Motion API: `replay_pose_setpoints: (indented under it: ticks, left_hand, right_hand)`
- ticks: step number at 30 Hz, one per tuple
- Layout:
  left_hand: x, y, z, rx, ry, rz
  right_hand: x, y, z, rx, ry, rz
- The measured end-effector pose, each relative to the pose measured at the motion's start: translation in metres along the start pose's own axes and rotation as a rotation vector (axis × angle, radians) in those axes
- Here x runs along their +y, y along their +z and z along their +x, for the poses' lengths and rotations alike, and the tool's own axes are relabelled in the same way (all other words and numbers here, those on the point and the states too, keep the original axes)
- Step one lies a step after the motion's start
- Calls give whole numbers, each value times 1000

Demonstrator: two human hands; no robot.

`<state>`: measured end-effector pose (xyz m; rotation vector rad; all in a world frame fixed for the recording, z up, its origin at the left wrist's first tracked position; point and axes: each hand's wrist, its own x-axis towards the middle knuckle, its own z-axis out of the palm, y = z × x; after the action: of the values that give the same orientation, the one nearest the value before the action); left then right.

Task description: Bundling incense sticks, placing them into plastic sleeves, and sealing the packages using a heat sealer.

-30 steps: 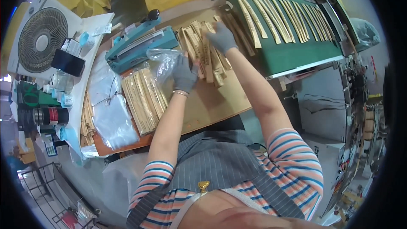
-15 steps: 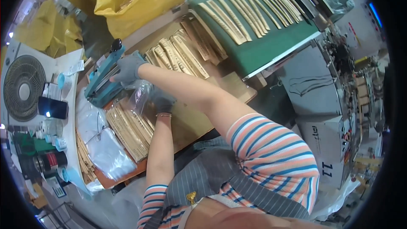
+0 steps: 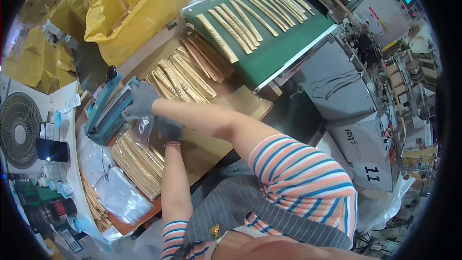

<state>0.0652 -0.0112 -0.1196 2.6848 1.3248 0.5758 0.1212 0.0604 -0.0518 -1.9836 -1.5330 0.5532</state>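
Observation:
Both my hands wear grey gloves. My right hand (image 3: 142,100) reaches across to the left and pinches the top of a clear plastic bag (image 3: 143,126) at the jaw of a teal heat sealer (image 3: 107,110). My left hand (image 3: 168,128) grips the same bag lower down, just right of it. Bundles of tan paper-wrapped sticks (image 3: 137,163) lie on the brown board (image 3: 207,151) under the bag.
More tan sticks (image 3: 185,74) are piled ahead, and others ride a green conveyor belt (image 3: 269,43) at upper right. Yellow sacks (image 3: 130,9) sit behind. A fan (image 3: 19,130), tape rolls (image 3: 50,173) and loose clear bags (image 3: 115,195) crowd the left. A grey machine (image 3: 365,130) stands right.
My right hand has left the stick pile by the belt and swung left to the sealer. My left hand stays on the bag. The view has turned left.

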Motion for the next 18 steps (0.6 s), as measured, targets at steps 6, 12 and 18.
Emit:
replay_pose_setpoints:
  ticks: [6, 12, 18]
  left_hand:
    - [-19, 28, 2, 83, -30, -291]
    - [-10, 21, 2, 89, -11, -264]
    - [-15, 15, 3, -38, -14, -307]
  right_hand:
    - [51, -91, -11, -6, -361, 203]
    - [216, -268, -19, 546, -219, -280]
    - [364, -379, -67, 837, 693, -919]
